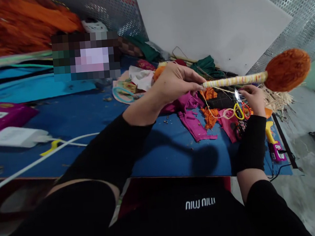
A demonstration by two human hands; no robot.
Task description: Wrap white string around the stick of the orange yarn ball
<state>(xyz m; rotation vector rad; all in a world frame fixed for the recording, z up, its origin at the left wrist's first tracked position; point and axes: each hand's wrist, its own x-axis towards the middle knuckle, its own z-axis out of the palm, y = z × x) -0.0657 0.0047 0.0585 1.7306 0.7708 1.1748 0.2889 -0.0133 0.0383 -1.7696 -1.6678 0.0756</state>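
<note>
Two bare hands work above a blue surface (86, 112). The left hand (177, 78), at 1 o'clock in the view, is pinched closed on the near end of a yellow-and-white wrapped stick (235, 80), which points toward 3 o'clock, clear of the surface, and ends in a fuzzy orange oval head (288, 70). The right hand (254, 97), at 3 o'clock, is curled with its fingertips just beside the blades of the scissors (238, 111); whether it grips them or the thin cream strand (208, 108) nearby cannot be told. Orange scraps (211, 118) and magenta cloth (193, 125) lie beneath the stick, toward 6 o'clock from it. A yellow-and-magenta tool (277, 150) rests at 4 o'clock, a white charger (17, 137) at 9, and a heap of orange material (25, 26) at 10.
</note>
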